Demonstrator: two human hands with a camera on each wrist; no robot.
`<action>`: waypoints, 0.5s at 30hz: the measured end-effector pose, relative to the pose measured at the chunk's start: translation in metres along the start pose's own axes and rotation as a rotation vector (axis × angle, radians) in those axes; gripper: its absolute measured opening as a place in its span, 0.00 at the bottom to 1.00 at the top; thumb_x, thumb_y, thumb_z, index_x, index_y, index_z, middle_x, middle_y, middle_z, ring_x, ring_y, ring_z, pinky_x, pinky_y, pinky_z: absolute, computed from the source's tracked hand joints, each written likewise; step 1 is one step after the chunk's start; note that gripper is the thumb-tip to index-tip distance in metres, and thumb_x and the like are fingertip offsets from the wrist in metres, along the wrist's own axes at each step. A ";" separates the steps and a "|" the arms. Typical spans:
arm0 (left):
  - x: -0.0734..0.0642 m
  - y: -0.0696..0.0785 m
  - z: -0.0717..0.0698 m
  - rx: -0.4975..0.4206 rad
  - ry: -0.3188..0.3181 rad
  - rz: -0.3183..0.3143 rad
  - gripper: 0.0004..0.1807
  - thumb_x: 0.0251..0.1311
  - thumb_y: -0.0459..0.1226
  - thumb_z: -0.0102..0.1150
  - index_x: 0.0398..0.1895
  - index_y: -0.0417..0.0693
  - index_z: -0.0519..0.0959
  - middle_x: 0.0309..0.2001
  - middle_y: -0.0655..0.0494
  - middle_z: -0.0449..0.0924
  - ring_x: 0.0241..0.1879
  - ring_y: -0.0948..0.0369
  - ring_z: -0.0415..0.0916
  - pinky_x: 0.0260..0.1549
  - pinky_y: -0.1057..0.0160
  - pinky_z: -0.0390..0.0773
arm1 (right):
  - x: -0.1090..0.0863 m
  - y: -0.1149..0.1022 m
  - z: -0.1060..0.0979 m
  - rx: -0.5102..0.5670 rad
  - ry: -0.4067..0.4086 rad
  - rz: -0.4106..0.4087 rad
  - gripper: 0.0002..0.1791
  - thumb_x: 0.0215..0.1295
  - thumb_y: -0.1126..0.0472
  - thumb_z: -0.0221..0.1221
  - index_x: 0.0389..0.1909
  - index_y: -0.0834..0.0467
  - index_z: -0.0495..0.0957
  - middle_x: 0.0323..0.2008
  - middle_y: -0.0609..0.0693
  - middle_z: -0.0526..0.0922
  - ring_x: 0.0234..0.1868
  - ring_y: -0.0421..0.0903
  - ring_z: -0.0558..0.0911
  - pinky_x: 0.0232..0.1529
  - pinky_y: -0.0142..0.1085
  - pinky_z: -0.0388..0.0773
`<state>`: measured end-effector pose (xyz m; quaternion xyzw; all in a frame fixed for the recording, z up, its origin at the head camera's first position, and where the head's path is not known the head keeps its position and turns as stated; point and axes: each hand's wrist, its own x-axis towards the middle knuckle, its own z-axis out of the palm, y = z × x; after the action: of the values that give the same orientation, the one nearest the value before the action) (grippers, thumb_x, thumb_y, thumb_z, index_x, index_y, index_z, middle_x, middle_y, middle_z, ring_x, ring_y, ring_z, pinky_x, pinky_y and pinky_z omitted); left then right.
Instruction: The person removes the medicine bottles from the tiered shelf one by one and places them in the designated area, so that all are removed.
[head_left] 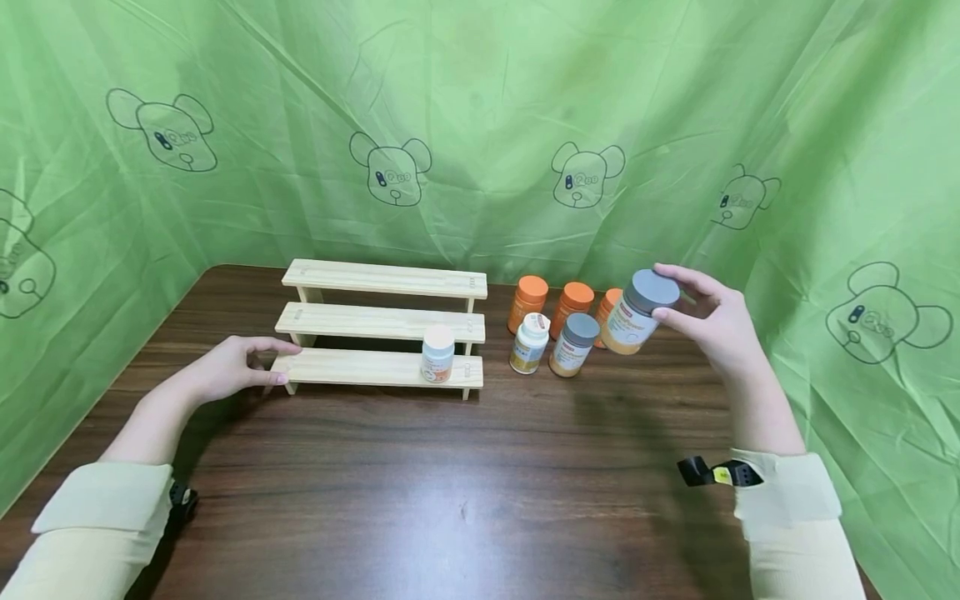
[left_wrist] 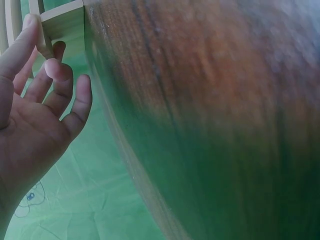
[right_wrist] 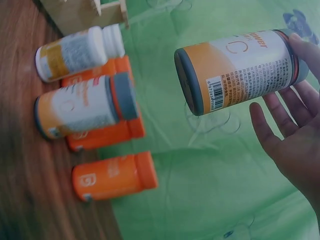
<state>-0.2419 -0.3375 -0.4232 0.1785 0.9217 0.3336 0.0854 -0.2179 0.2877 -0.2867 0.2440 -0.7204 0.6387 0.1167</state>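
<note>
My right hand (head_left: 712, 317) grips a supplement bottle (head_left: 630, 321) by its grey lid, thumb on one side and fingers on the other. The bottle is held above the table, tilted slightly; its orange-and-white label and barcode face the right wrist view. With thumb and index finger, my left hand (head_left: 232, 367) pinches the left end of the lowest step of a three-tier wooden shelf (head_left: 375, 367). Its other fingers curl loosely in the left wrist view. A white bottle (head_left: 438, 354) stands near the right end of that step.
Right of the shelf stand a white bottle with a yellow label (head_left: 529, 343), another grey-lidded bottle (right_wrist: 75, 107) and several orange bottles (right_wrist: 115, 176). All rest on the dark wooden table (head_left: 420, 483). Green curtain (head_left: 487, 83) hangs behind and at both sides.
</note>
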 end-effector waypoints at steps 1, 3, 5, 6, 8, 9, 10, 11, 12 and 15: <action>0.000 0.000 0.000 -0.005 0.001 -0.002 0.28 0.52 0.46 0.68 0.57 0.49 0.75 0.17 0.53 0.78 0.19 0.58 0.73 0.22 0.65 0.68 | -0.001 0.003 -0.002 -0.003 0.006 0.006 0.29 0.52 0.83 0.59 0.58 0.71 0.71 0.51 0.51 0.80 0.50 0.43 0.79 0.50 0.30 0.75; 0.000 0.000 0.000 -0.010 0.004 -0.003 0.28 0.52 0.46 0.68 0.57 0.49 0.76 0.17 0.53 0.78 0.19 0.58 0.73 0.22 0.65 0.68 | -0.004 0.008 -0.005 -0.014 0.024 0.025 0.29 0.52 0.82 0.59 0.58 0.70 0.71 0.51 0.50 0.80 0.49 0.42 0.80 0.49 0.29 0.76; 0.001 0.000 0.000 -0.015 0.003 -0.006 0.28 0.52 0.47 0.68 0.57 0.50 0.76 0.18 0.52 0.78 0.19 0.58 0.72 0.22 0.65 0.68 | -0.007 0.014 -0.009 -0.033 0.044 0.053 0.29 0.52 0.81 0.60 0.59 0.69 0.71 0.50 0.49 0.81 0.48 0.41 0.81 0.47 0.28 0.76; 0.001 -0.001 0.001 -0.013 0.002 -0.007 0.28 0.52 0.47 0.68 0.57 0.50 0.76 0.18 0.52 0.78 0.19 0.58 0.72 0.22 0.65 0.68 | -0.008 0.017 -0.011 -0.043 0.054 0.069 0.29 0.53 0.80 0.61 0.59 0.68 0.71 0.49 0.48 0.81 0.47 0.40 0.81 0.46 0.27 0.76; 0.001 -0.001 0.001 -0.011 0.002 -0.015 0.28 0.52 0.47 0.68 0.57 0.51 0.76 0.18 0.52 0.78 0.19 0.58 0.72 0.22 0.65 0.68 | -0.011 0.024 -0.014 -0.062 0.074 0.100 0.29 0.53 0.78 0.61 0.59 0.66 0.72 0.48 0.47 0.82 0.46 0.39 0.82 0.45 0.26 0.76; 0.001 0.000 0.001 -0.010 0.002 -0.017 0.28 0.52 0.47 0.68 0.57 0.51 0.76 0.18 0.52 0.78 0.20 0.58 0.72 0.22 0.65 0.68 | -0.012 0.027 -0.015 -0.071 0.082 0.114 0.29 0.54 0.77 0.62 0.59 0.65 0.72 0.47 0.46 0.82 0.45 0.38 0.82 0.44 0.26 0.76; 0.001 0.000 0.001 -0.010 0.002 -0.019 0.28 0.51 0.47 0.68 0.57 0.51 0.76 0.18 0.52 0.78 0.20 0.58 0.72 0.22 0.65 0.68 | -0.013 0.031 -0.016 -0.081 0.089 0.126 0.29 0.54 0.77 0.62 0.60 0.64 0.72 0.47 0.45 0.83 0.45 0.38 0.82 0.44 0.26 0.76; 0.000 0.000 0.001 -0.007 0.004 -0.019 0.28 0.51 0.46 0.68 0.57 0.50 0.76 0.18 0.52 0.78 0.20 0.58 0.72 0.22 0.65 0.68 | -0.014 0.034 -0.017 -0.090 0.095 0.136 0.29 0.54 0.76 0.63 0.60 0.64 0.72 0.46 0.45 0.83 0.46 0.37 0.82 0.44 0.25 0.76; 0.000 0.001 0.000 -0.006 0.005 -0.016 0.28 0.51 0.46 0.68 0.57 0.50 0.76 0.18 0.52 0.77 0.19 0.59 0.72 0.22 0.65 0.68 | -0.015 0.038 -0.017 -0.097 0.102 0.146 0.29 0.54 0.75 0.63 0.60 0.63 0.72 0.46 0.44 0.83 0.46 0.37 0.82 0.44 0.25 0.76; -0.001 0.003 -0.001 -0.013 0.013 -0.012 0.28 0.52 0.46 0.68 0.57 0.49 0.76 0.18 0.52 0.77 0.19 0.60 0.71 0.21 0.65 0.67 | -0.018 0.047 -0.018 -0.119 0.122 0.166 0.29 0.55 0.74 0.63 0.60 0.63 0.72 0.45 0.43 0.83 0.46 0.36 0.81 0.44 0.24 0.75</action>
<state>-0.2400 -0.3361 -0.4204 0.1704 0.9211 0.3403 0.0825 -0.2289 0.3120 -0.3331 0.1370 -0.7661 0.6161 0.1215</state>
